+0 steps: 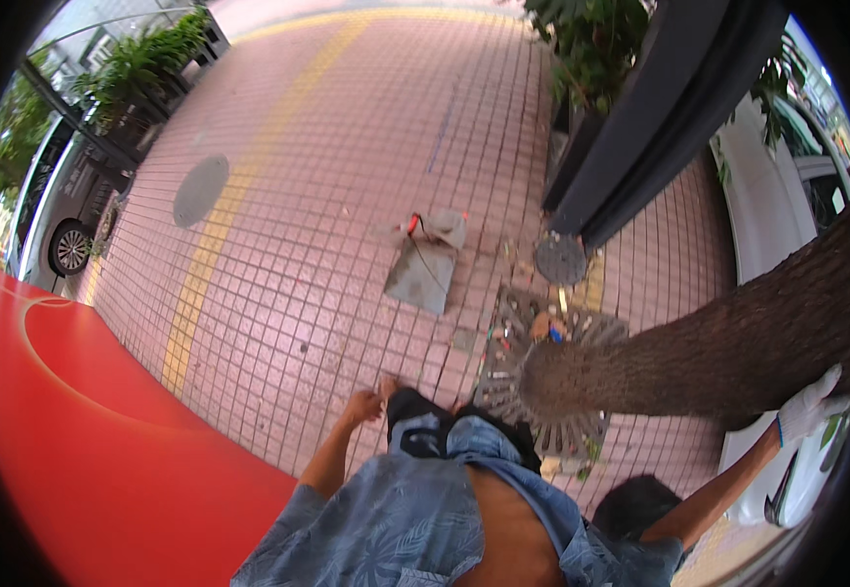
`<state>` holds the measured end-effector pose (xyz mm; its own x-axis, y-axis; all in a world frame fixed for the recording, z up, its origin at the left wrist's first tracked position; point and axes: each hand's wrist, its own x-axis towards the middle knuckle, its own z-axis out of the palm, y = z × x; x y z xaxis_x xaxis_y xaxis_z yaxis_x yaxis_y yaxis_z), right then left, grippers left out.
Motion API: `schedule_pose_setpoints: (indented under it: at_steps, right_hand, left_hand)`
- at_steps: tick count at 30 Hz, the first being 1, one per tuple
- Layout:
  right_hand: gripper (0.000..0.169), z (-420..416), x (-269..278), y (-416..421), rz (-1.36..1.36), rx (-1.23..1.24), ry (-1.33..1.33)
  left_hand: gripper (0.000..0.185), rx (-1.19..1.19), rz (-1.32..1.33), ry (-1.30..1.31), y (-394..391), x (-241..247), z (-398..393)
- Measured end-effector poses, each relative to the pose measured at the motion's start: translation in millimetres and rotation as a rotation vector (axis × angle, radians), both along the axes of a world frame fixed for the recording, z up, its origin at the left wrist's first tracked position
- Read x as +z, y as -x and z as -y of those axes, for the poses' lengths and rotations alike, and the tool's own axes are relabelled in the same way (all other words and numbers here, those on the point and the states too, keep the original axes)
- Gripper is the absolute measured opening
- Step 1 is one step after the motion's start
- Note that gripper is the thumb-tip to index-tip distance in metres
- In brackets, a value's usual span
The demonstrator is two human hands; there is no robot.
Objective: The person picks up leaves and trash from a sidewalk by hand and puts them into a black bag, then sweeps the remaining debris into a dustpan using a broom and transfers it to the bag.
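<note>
My right hand [810, 407], in a whitish knit work glove with a blue cuff edge, rests against the tree trunk [689, 359]. Its fingers are spread and grip nothing. My left hand [363, 406] is bare and hangs beside my thigh above the paving, fingers loosely curled; nothing shows in it. On the tiles ahead lies a metal dustpan [423, 275], with a crumpled translucent plastic bag [448, 229] at its far end and a small red-orange part [414, 223] beside it. Litter, including a brown piece [540, 325] and a blue scrap [555, 334], lies on the tree grate [502, 352].
A red panel [102, 425] borders my left side. To the right stand a dark metal post [660, 125], a planter [564, 154] and a white car [762, 176]. A dark rounded object [634, 502] is below my right arm. Another vehicle [65, 191] stands far left.
</note>
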<state>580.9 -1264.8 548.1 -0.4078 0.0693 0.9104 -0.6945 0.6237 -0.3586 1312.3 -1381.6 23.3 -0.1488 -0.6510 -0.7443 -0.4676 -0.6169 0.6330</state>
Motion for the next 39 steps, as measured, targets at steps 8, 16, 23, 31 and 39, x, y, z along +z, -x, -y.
schedule_pose_setpoints:
  at_steps: [8, 16, 23, 31, 39]
  right_hand:
    - [0.08, 111, -43, -144, 0.098, 0.135, -0.166]
    - [0.079, 255, -160, -191, 0.21, 0.262, -0.563]
    - [0.078, 307, -200, -168, 0.294, 0.169, -0.72]
    - [0.077, 294, -202, -129, 0.326, -0.003, -0.809]
    - [0.077, 228, -171, -120, 0.36, -0.197, -0.805]
  left_hand:
    - [0.027, -0.287, 0.148, 0.005, -31, -37, 157]
    - [0.021, -0.847, 0.429, 0.501, 9, -61, 382]
    - [0.013, -1.288, 0.398, 0.888, 95, -97, 504]
    - [0.017, -1.792, 0.613, 1.261, 183, -190, 575]
    - [0.034, -2.41, 0.708, 0.642, 197, -237, 585]
